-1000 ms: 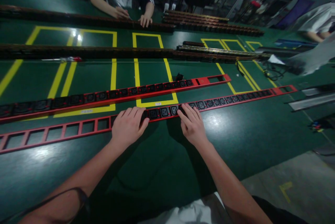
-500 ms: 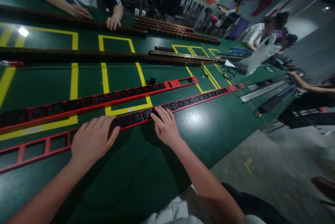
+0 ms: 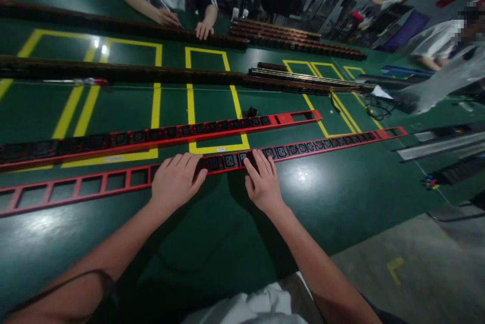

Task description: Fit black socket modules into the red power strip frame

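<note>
A long red socket strip [image 3: 318, 143] lies across the green table, black sockets filling its right half and empty cut-outs its left. My left hand [image 3: 175, 180] rests palm down on the strip, fingers stretched over a socket at the edge of the filled run. My right hand [image 3: 262, 180] lies flat a little to the right, fingertips pressing on a black socket in the strip. A few sockets [image 3: 223, 162] show between the two hands. Neither hand holds anything.
A second red strip [image 3: 151, 134] full of sockets lies just beyond. Dark strips [image 3: 288, 41] are stacked further back, where another person's hands [image 3: 202, 28] rest on one. Yellow tape boxes [image 3: 212, 96] mark the table. Cables [image 3: 373, 110] and metal rails [image 3: 435, 147] lie right.
Both hands stay on the near red strip, almost unmoved. The camera swung right and then back to the left.
</note>
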`<state>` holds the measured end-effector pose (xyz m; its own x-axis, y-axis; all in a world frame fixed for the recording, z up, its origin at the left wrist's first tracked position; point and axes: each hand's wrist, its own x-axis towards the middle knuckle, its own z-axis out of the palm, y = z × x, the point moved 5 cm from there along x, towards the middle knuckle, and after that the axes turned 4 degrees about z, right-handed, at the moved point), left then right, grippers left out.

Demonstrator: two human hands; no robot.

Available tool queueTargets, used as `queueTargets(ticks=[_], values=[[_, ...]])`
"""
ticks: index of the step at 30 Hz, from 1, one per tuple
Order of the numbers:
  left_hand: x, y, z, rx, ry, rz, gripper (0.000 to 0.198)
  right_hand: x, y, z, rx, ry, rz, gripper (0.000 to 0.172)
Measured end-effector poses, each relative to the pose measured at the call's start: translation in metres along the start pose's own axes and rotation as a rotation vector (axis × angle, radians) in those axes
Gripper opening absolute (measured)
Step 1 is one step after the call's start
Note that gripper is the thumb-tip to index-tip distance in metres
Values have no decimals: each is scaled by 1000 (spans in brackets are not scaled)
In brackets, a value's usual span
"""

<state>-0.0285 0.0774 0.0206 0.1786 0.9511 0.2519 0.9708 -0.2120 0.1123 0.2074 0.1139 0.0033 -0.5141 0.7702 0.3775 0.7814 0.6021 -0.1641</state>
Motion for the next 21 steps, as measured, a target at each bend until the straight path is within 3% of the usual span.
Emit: queueTargets(ticks=[3, 6, 10, 16, 21], values=[[1, 0, -1, -17, -7, -12, 41, 0, -15, 6, -23, -66, -49, 59], [1, 0, -1, -33, -12, -15, 41, 3, -25, 8, -12, -46, -70, 56], [1, 0, -2, -37, -10, -15, 41, 7, -27, 8, 4, 28, -37, 47], [1, 0, -1, -22, 5, -11, 41, 7, -27, 10, 6, -29, -29, 55], [0, 0, -1, -33, 2, -17, 42, 8, -28, 7, -5, -3, -11, 49]])
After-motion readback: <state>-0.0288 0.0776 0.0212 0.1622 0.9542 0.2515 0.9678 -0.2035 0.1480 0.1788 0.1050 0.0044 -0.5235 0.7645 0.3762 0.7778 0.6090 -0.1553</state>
